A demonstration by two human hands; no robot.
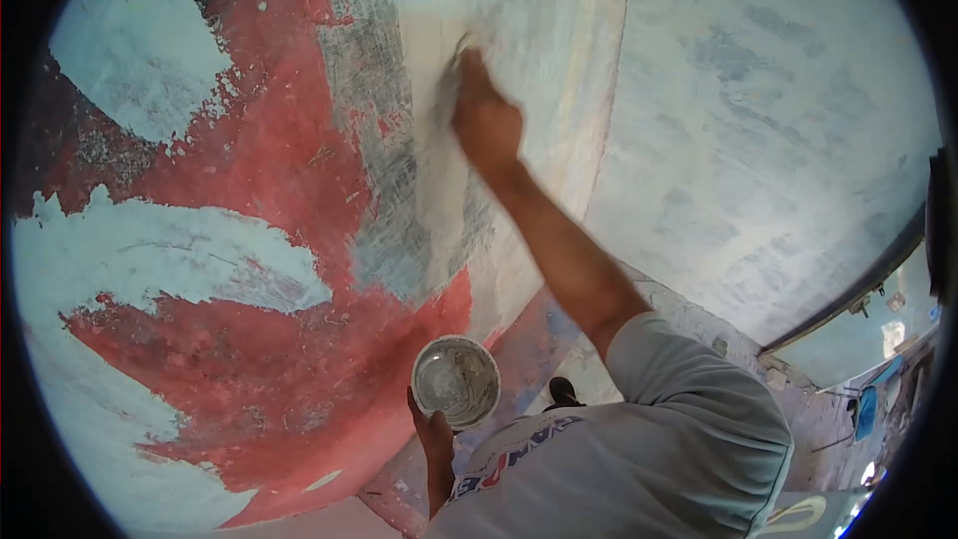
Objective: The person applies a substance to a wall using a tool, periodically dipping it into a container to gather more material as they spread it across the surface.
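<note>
My right hand point(487, 120) is raised against the wall, its fingers closed round a thin, motion-blurred tool point(454, 65) that lies along a pale grey strip of coating point(435, 170). What exactly the tool is cannot be made out. Lower down, my left hand point(433, 431) holds a round bowl point(456, 382) by its left and lower rim. Grey paste is smeared inside the bowl. Around the strip, the wall point(299, 140) shows red paint, dark scraped patches and whitish coated areas.
A second wall point(758, 140), whitish grey, meets the first at a corner on the right. Below are the floor point(699, 324) and a dark shoe point(564, 391). A blue object point(866, 412) stands at the far lower right, near a pale panel point(848, 339).
</note>
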